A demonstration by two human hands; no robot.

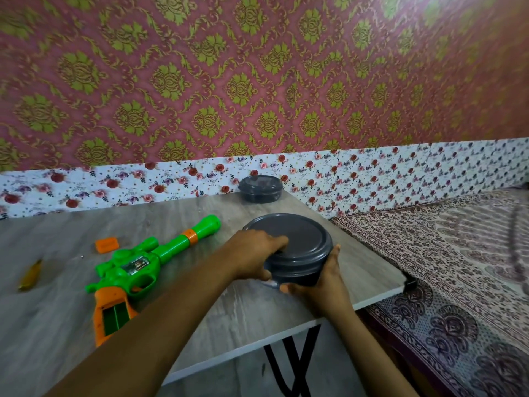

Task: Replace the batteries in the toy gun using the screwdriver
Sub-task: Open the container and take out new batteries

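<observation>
Far left on the grey wood-grain desk (57,325): blurred yellow pointed tool (30,275), probably the screwdriver. Next, small orange plastic cover (107,243). Then the green-and-orange plastic toy gun (137,265), lying flat; its grip compartment looks open. Left hand (257,255) curls over the flat lid (300,239) of the near dark grey round plastic container (297,270); right hand (323,282) cups its wall. Judged step: opening it, presumably for batteries. Brace the base, lift the rim evenly, keep level; the desk edge is near.
</observation>
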